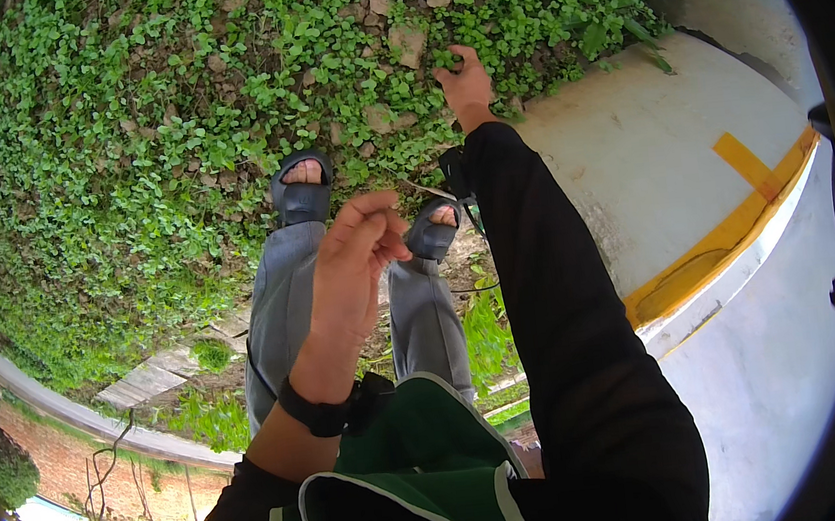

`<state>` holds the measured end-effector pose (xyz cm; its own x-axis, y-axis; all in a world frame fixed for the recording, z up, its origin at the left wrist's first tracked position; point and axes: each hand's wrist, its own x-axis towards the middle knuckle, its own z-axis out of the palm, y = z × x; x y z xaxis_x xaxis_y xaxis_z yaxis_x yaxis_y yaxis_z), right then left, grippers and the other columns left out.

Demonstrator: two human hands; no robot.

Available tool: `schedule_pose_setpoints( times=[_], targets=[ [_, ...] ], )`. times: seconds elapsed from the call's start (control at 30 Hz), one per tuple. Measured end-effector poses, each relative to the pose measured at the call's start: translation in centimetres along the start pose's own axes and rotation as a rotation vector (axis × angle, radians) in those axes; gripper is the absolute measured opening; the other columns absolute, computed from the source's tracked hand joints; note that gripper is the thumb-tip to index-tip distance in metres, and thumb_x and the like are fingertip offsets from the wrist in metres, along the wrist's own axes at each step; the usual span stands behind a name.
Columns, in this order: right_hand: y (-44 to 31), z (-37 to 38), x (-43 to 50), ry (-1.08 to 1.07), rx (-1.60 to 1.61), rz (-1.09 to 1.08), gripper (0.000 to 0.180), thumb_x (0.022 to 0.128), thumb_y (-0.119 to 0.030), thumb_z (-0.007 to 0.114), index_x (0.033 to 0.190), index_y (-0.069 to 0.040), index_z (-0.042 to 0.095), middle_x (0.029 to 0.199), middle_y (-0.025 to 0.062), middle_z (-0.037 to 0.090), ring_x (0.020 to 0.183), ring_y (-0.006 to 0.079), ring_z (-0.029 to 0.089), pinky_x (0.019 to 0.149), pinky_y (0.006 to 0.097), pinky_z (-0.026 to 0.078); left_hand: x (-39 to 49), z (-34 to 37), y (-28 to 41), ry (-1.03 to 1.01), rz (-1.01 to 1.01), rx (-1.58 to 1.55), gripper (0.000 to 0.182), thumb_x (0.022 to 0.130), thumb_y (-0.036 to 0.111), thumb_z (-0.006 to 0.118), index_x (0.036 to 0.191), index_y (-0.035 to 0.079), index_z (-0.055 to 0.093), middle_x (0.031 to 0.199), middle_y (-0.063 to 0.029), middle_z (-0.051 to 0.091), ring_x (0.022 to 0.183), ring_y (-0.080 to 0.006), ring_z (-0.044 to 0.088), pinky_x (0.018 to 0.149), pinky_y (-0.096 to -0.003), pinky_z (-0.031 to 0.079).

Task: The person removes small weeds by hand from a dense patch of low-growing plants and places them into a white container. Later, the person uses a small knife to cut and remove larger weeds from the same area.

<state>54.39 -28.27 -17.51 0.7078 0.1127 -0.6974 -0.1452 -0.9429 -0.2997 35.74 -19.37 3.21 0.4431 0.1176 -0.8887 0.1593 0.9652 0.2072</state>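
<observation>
Low green leafy plants [222, 113] cover the soil in front of me. My right hand [466, 84] reaches down among them beside a flat stone [408, 44], thumb and fingers apart around some small leaves; whether it grips any is not clear. My left hand [360, 255] hangs raised above my sandals, fingers curled with the tips near the thumb, and whether something small is between them cannot be told. A black strap [311, 410] circles my left wrist. A dark green apron with pale trim [438, 477] lies at my waist.
My dark sandals [302, 185] stand among the plants and stones. A concrete slab [646, 133] with yellow tape [748, 168] along its edge borders the patch at right. Wooden boards [150, 377] lie behind my feet, and a curved pale ledge [101, 423] runs at lower left.
</observation>
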Motion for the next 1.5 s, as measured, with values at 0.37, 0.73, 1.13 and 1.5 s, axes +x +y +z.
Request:
schedule_pose_setpoints(
  times=[0.37,0.73,1.13,1.5],
  targets=[
    [2.9,1.5,1.6,0.260,0.158,0.013,0.023,0.078,-0.013,0.062,0.096,0.001,0.055,0.098,0.0101,0.055,0.072,0.0231,0.056,0.064,0.0372,0.047,-1.1,0.9,-2.2,0.009,-0.089,-0.045,0.022,0.086,0.007,0.039,0.104,0.000,0.050,0.081,-0.0046,0.054,0.066,-0.0105,0.052,0.066,-0.0266,0.045],
    [1.6,-0.8,1.5,0.311,0.876,-0.092,0.009,0.085,-0.005,0.050,0.090,0.003,0.049,0.090,0.0139,0.058,0.075,0.0178,0.060,0.062,0.0261,0.051,-1.2,2.0,-2.0,-0.029,-0.092,-0.091,0.022,0.087,0.007,0.039,0.105,0.001,0.050,0.082,-0.0044,0.053,0.066,-0.0101,0.051,0.066,-0.0273,0.044],
    [4.3,-0.6,0.8,0.423,0.779,0.225,0.043,0.076,-0.009,0.061,0.111,0.000,0.038,0.087,0.0149,0.058,0.072,0.0235,0.058,0.058,0.0328,0.047,-1.0,2.4,-1.6,-0.079,-0.064,-0.118,0.022,0.087,0.007,0.039,0.106,0.002,0.050,0.082,-0.0048,0.053,0.065,-0.0109,0.051,0.066,-0.0274,0.045],
    [0.2,-1.5,3.4,0.094,-0.091,0.158,0.063,0.075,-0.025,0.067,0.127,-0.005,0.038,0.088,0.0156,0.061,0.073,0.0269,0.060,0.063,0.0406,0.048,-0.6,2.4,-1.5,-0.066,-0.086,-0.117,0.022,0.086,0.009,0.040,0.103,0.004,0.052,0.081,-0.0015,0.054,0.067,-0.0081,0.049,0.067,-0.0230,0.042]
  ],
)
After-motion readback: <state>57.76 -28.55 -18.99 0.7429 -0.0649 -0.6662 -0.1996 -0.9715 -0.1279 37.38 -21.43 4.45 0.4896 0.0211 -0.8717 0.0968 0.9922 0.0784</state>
